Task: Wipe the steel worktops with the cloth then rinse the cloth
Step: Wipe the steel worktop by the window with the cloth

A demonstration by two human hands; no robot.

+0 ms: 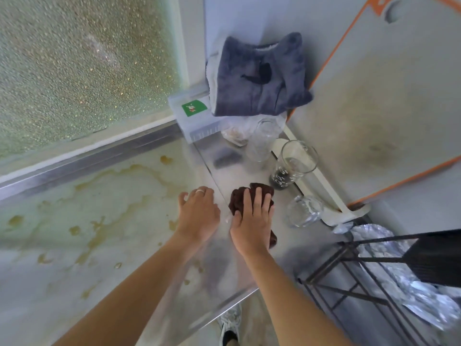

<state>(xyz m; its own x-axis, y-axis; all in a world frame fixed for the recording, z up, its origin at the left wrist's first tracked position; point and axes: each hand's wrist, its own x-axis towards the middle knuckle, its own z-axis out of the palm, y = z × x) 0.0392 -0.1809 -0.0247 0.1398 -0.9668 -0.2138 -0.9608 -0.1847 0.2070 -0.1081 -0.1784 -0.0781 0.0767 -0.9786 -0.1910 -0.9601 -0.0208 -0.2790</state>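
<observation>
The right hand (252,221) presses flat, fingers straight, on the crumpled dark brown cloth (252,198), which lies on the steel table (224,268). Just left of the cloth, the left hand (198,213), wearing a ring, rests open on the table's edge. Right of the cloth stand a low clear glass (303,211) and a taller printed glass (291,166). Beyond the cloth, a folded grey towel (259,78) sits on a clear plastic box (192,121).
</observation>
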